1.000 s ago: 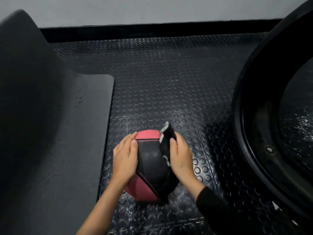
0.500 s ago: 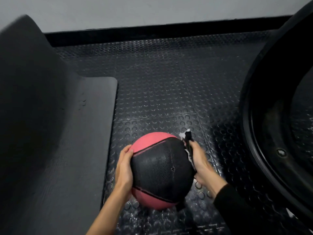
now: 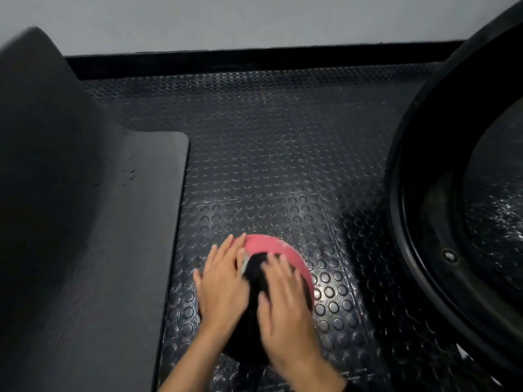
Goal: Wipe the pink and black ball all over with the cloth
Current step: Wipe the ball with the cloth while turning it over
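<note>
Head view: the ball point(image 3: 276, 250) is seen on the studded floor point(image 3: 254, 165), between the grey mat point(image 3: 135, 250) to its left and the large tyre point(image 3: 441, 193) to its right, well short of the wall point(image 3: 254, 21). The left hand point(image 3: 223, 287) is laid flat and open on the ball's left side as a brace, with nothing gripped. The right hand point(image 3: 285, 304) is spread palm-down on the ball's top, with the dark cloth point(image 3: 252, 271) apparently pressed beneath it. The stroke is judged best done with the cloth kept flat under the palm and the ball turned in stages, so that no panel is missed. Much of the ball and most of the cloth are covered by the hands; the right hand is blurred, the cloth's edges merge with the black panel, and the underside is hidden.
</note>
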`<act>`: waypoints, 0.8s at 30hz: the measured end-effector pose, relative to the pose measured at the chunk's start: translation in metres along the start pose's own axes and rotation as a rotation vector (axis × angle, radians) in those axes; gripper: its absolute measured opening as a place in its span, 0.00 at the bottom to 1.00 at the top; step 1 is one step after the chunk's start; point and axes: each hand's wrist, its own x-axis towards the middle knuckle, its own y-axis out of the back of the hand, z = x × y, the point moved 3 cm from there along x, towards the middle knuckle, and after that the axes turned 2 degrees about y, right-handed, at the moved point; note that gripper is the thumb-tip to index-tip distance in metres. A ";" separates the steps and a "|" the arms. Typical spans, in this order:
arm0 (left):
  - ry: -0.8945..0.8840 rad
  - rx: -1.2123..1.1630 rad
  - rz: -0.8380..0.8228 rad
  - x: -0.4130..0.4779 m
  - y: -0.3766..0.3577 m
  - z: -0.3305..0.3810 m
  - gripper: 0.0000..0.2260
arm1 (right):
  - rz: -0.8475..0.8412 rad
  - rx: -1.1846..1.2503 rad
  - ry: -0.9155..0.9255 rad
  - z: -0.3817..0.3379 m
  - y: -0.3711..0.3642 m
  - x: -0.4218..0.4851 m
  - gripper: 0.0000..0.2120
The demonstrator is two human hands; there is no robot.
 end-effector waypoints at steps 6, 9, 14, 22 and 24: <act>-0.042 -0.118 0.005 0.016 0.017 -0.018 0.16 | -0.136 0.084 -0.081 0.004 0.000 0.069 0.17; -0.017 -0.125 0.034 0.017 0.019 -0.009 0.16 | -0.168 0.123 -0.307 0.013 0.000 0.099 0.10; 0.028 -0.233 -0.022 0.019 0.021 -0.013 0.20 | -0.115 -0.048 0.134 -0.028 -0.002 0.025 0.21; -0.009 -0.203 0.014 0.021 0.020 -0.014 0.14 | -0.361 0.045 -0.304 0.021 -0.012 0.123 0.12; 0.033 -0.244 0.012 0.025 0.020 -0.019 0.13 | -0.182 0.054 -0.140 0.002 -0.004 0.076 0.15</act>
